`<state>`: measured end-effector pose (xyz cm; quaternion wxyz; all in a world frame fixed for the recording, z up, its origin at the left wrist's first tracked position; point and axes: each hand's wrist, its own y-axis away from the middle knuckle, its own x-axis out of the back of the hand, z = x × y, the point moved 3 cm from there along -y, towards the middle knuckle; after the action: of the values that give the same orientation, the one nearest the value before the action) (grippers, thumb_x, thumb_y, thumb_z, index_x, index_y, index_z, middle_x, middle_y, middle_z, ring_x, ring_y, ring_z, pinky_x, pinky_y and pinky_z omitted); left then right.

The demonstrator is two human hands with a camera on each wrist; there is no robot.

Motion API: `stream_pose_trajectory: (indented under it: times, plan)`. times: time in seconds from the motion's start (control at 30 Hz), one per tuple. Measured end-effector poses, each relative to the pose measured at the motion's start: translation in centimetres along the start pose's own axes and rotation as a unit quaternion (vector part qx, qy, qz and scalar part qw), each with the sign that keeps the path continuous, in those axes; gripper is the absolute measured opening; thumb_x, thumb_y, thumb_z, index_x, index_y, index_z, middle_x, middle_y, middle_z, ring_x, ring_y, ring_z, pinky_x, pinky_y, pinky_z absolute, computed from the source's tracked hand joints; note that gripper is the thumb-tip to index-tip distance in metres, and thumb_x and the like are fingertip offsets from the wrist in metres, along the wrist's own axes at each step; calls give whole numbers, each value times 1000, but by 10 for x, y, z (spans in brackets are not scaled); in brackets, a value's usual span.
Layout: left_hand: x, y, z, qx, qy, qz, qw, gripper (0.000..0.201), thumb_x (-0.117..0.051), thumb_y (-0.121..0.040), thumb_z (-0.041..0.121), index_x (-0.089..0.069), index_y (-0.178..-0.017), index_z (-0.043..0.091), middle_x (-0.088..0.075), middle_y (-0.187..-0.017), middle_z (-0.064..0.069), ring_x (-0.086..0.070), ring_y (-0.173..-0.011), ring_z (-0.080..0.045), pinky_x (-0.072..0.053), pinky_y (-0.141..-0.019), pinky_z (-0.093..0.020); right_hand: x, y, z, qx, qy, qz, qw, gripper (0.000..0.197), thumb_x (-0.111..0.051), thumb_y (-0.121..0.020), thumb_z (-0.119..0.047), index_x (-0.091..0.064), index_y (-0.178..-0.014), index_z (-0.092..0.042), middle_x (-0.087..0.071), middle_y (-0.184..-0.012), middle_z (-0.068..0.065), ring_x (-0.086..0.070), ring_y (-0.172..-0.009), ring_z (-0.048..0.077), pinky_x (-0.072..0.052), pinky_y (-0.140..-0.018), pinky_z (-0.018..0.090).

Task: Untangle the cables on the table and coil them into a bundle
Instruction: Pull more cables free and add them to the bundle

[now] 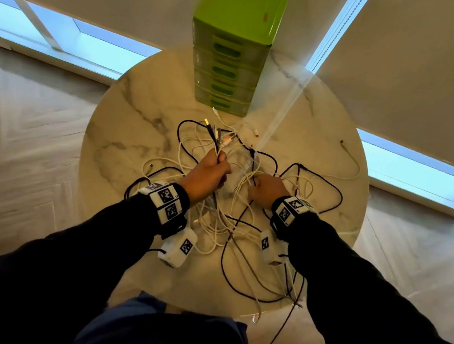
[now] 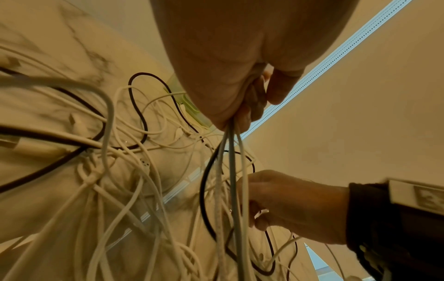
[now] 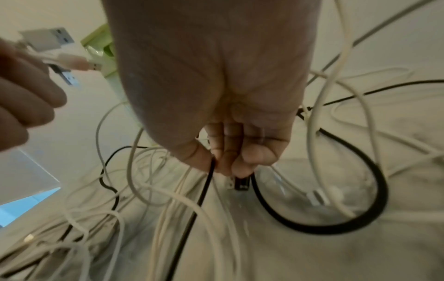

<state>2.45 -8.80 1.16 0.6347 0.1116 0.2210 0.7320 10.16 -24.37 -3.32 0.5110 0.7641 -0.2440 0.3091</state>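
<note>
A tangle of white and black cables (image 1: 222, 222) lies spread over the round marble table (image 1: 127, 136). My left hand (image 1: 210, 169) grips a bunch of several cables (image 2: 230, 171) just below their plugs, and the plug ends (image 1: 216, 133) stick up beyond the fist. In the right wrist view those USB plugs (image 3: 60, 53) show at the upper left. My right hand (image 1: 266, 188) pinches a black cable (image 3: 204, 190) near its black plug (image 3: 241, 183), low over the pile. The two hands are close together, a little apart.
A green drawer unit (image 1: 227, 66) stands at the far side of the table. Cable loops reach the table's right edge (image 1: 340, 197), and one black cable (image 1: 281, 327) hangs over the near edge toward the floor. Window strips run behind the table.
</note>
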Motion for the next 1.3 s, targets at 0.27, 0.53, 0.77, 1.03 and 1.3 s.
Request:
stream_pose_trajectory:
  times: [0.27, 0.53, 0.77, 1.03, 1.3]
  plan:
    - [-14, 4, 4, -4, 6, -24, 1000, 21, -46, -99, 7, -37, -86, 21, -34, -64, 6, -32, -53, -9, -29, -53, -25, 59, 61, 2, 9, -153, 136, 979, 32, -36, -103, -13, -64, -114, -2, -69, -105, 17, -66, -96, 35, -49, -79, 33]
    - [-32, 14, 15, -41, -29, -60, 997, 14, -48, -103, 15, -48, -90, 21, -50, -56, 13, -41, -52, -7, -34, -51, -22, 37, 122, 19, -98, -79, 81, 989, 26, -35, -106, -26, -52, -104, -7, -64, -110, 21, -64, -92, 36, -46, -69, 35]
    - [-40, 30, 11, -19, 9, -77, 997, 17, -51, -98, 8, -52, -87, 21, -40, -63, 5, -35, -49, -6, -27, -50, -23, 37, 155, -1, 20, -384, 271, 883, 19, -40, -102, -28, -42, -120, -22, -51, -67, 0, -48, -61, 16, -41, -60, 38]
    - [-35, 45, 11, -11, 22, -93, 995, 14, -54, -98, 16, -53, -85, 22, -36, -62, 7, -32, -53, -9, -27, -52, -26, 36, 165, -37, 56, -314, 375, 870, 24, -34, -108, -33, -45, -105, -12, -54, -70, -4, -49, -59, 14, -42, -59, 37]
    - [-29, 56, 16, 5, 128, -89, 988, 29, -47, -102, 47, -55, -91, 22, -33, -62, 9, -30, -54, -7, -25, -54, -24, 9, 166, -65, 106, -259, 287, 916, 16, -32, -107, -34, -40, -105, -20, -54, -68, 2, -45, -54, 16, -40, -54, 42]
